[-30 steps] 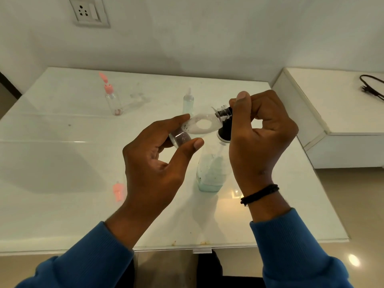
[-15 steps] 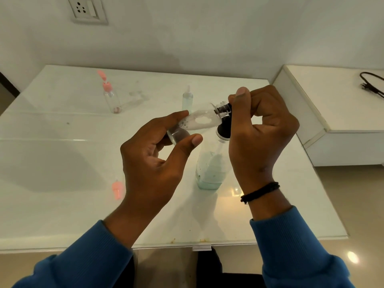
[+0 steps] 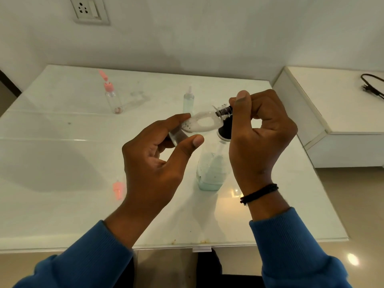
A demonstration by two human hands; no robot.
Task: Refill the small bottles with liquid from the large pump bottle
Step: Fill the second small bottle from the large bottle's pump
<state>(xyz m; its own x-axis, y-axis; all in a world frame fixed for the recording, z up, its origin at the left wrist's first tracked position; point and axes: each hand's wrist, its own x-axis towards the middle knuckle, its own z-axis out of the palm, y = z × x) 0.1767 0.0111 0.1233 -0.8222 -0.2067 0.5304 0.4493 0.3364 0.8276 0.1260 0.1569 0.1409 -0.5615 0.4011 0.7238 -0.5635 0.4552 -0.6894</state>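
My left hand (image 3: 153, 163) holds a small clear bottle (image 3: 199, 124) on its side by the base, foamy liquid inside, its mouth against the black nozzle. My right hand (image 3: 259, 134) is curled over the black pump head (image 3: 225, 129) of the large pump bottle (image 3: 212, 171), which stands on the white table (image 3: 62, 163) with pale green liquid in its lower part. A small bottle with a pink flip cap (image 3: 112, 96) stands at the back left. Another small bottle with pale liquid (image 3: 188, 100) stands behind my hands. A loose pink cap (image 3: 118, 189) lies left of my left wrist.
A lower white cabinet (image 3: 340, 104) sits to the right of the table with a black cable (image 3: 372, 86) on it. A wall socket (image 3: 89, 9) is on the wall behind. The table's front edge runs just before my sleeves.
The small bottle has tipped a little flatter against the nozzle and holds slightly more foam. Both hands keep their hold and have barely shifted.
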